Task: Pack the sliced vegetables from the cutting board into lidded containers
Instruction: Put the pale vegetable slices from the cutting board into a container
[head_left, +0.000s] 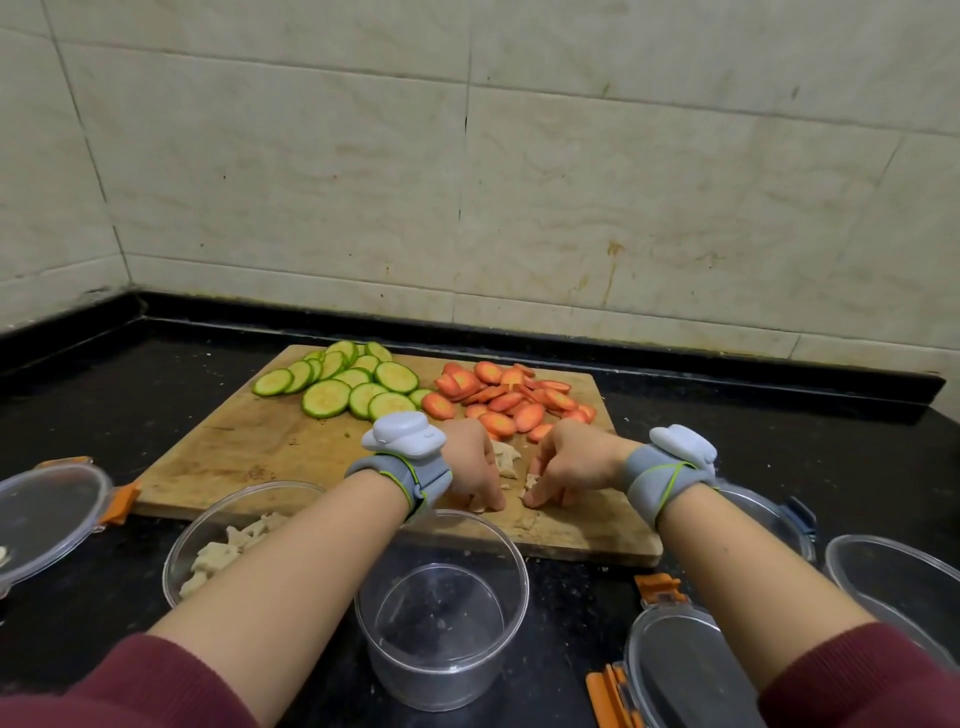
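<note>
**A:** Starting from the left: an orange-clipped lid lies off, and the glass container beside it holds some packed pale pieces. We judge that batch begun, not finished.

**B:** Right. On the cutting board the green zucchini slices sit untouched at the far left. The empty container stands at the board's near edge.

**A:** Just beyond it our left hand curls its fingers down over the pale slices on the board. Our right hand does the same from the other side, fingers bent narrow, gathering them between us.

**B:** The carrot slices lie heaped just beyond the hands, also unpacked.

**A:** At the right wait a second orange-clipped lid, a blue-clipped lid and another empty container.

**B:** So we still have the last pale slices, all the zucchini, all the carrot and every lid to do.
</note>
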